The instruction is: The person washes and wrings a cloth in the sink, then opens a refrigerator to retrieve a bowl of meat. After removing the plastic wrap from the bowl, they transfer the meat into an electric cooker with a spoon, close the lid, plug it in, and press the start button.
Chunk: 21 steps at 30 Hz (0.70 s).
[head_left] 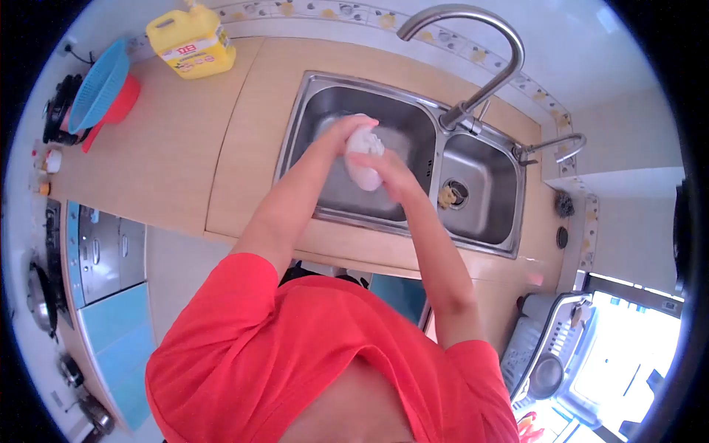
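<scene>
A whitish, rounded object [363, 174], possibly a bowl or a cloth, is held above the large basin of the steel double sink [336, 199]. My left hand [353, 130] grips its upper left side. My right hand [388, 171] is closed on its right side, with the fingers lying across the middle. What exactly the object is, I cannot make out. The large curved faucet [509, 66] stands to the right of both hands. In the small basin [484, 199], something yellowish [446, 196] lies beside the drain.
A yellow jug [193, 52] stands at the back left of the counter. Farther left are a blue basket [100, 88] and a red basin [124, 102]. A smaller tap [569, 148] rises behind the small basin. A dish rack [550, 354] is at the lower right.
</scene>
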{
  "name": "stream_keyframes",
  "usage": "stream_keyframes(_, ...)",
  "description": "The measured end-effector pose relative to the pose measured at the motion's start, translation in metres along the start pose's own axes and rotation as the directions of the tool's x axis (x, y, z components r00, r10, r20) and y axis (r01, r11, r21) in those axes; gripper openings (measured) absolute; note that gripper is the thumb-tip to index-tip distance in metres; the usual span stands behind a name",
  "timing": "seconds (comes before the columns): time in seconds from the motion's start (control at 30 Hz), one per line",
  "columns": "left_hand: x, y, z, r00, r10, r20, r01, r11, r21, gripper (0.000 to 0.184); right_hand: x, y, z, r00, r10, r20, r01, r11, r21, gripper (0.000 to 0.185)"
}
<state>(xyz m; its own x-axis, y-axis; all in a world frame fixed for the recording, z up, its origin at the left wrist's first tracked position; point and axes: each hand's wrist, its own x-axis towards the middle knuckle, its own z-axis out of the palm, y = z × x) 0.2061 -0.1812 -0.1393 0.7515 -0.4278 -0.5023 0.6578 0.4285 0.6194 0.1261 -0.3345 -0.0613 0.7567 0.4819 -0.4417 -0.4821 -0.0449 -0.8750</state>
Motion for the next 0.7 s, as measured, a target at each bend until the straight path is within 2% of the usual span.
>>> stream_keyframes(0.07, 0.011, 0.003, -0.008, 0.999, 0.043, 0.0, -0.043, 0.999, -0.032, 0.018, 0.009, 0.012, -0.007, 1.0, -0.025, -0.016, 0.028, 0.974, 0.226, 0.051)
stream_keyframes(0.1, 0.015, 0.007, -0.014, 0.996, 0.092, 0.011, -0.091, 0.994, -0.055, 0.018, 0.013, 0.018, -0.011, 0.996, 0.011, -0.085, 0.019, 0.936, 0.352, 0.049)
stream_keyframes(0.13, 0.007, 0.017, -0.004, 0.989, 0.12, -0.087, -0.124, 0.991, -0.048, 0.02, 0.016, 0.025, -0.014, 0.987, 0.06, -0.148, 0.017, 0.882, 0.472, 0.047)
stream_keyframes(0.17, -0.009, 0.025, 0.012, 0.989, 0.115, -0.097, -0.123, 0.989, -0.081, 0.025, 0.022, 0.032, -0.017, 0.973, 0.112, -0.201, 0.026, 0.814, 0.58, 0.045)
stream_keyframes(0.2, -0.016, 0.031, 0.014, 0.982, 0.171, -0.081, -0.165, 0.983, 0.076, 0.029, 0.029, 0.047, -0.025, 0.965, 0.086, -0.246, 0.108, 0.726, 0.679, 0.036)
stream_keyframes(0.27, -0.03, 0.04, 0.011, 0.967, 0.246, -0.072, -0.191, 0.88, 0.435, 0.035, 0.033, 0.066, -0.039, 0.936, 0.209, -0.282, 0.115, 0.576, 0.809, 0.033)
stream_keyframes(0.33, -0.045, 0.05, 0.016, 0.948, 0.309, -0.082, -0.136, 0.622, 0.771, 0.038, 0.036, 0.077, -0.049, 0.904, 0.28, -0.323, 0.182, 0.432, 0.884, 0.031)
stream_keyframes(0.43, -0.066, 0.053, 0.032, 0.888, 0.452, 0.084, -0.257, 0.337, 0.906, 0.04, 0.037, 0.084, -0.05, 0.837, 0.406, -0.368, 0.159, 0.462, 0.872, 0.032)
stream_keyframes(0.5, -0.073, 0.051, 0.045, 0.811, 0.502, 0.3, -0.42, 0.142, 0.897, 0.038, 0.034, 0.08, -0.043, 0.793, 0.434, -0.428, 0.049, 0.654, 0.755, 0.03)
stream_keyframes(0.53, -0.076, 0.052, 0.05, 0.759, 0.508, 0.406, -0.494, 0.043, 0.869, 0.038, 0.031, 0.079, -0.039, 0.771, 0.442, -0.459, -0.014, 0.732, 0.681, 0.03)
stream_keyframes(0.63, -0.089, 0.068, 0.064, 0.666, 0.443, 0.601, -0.527, -0.292, 0.798, 0.034, 0.033, 0.111, -0.067, 0.764, 0.291, -0.576, -0.133, 0.944, 0.302, 0.025)
stream_keyframes(0.67, -0.096, 0.075, 0.068, 0.637, 0.472, 0.609, -0.551, -0.273, 0.789, 0.035, 0.036, 0.125, -0.08, 0.715, 0.308, -0.628, -0.151, 0.944, 0.292, 0.021)
stream_keyframes(0.7, -0.102, 0.083, 0.074, 0.63, 0.478, 0.613, -0.54, -0.298, 0.787, 0.035, 0.034, 0.124, -0.082, 0.747, 0.238, -0.621, -0.146, 0.97, 0.197, 0.021)
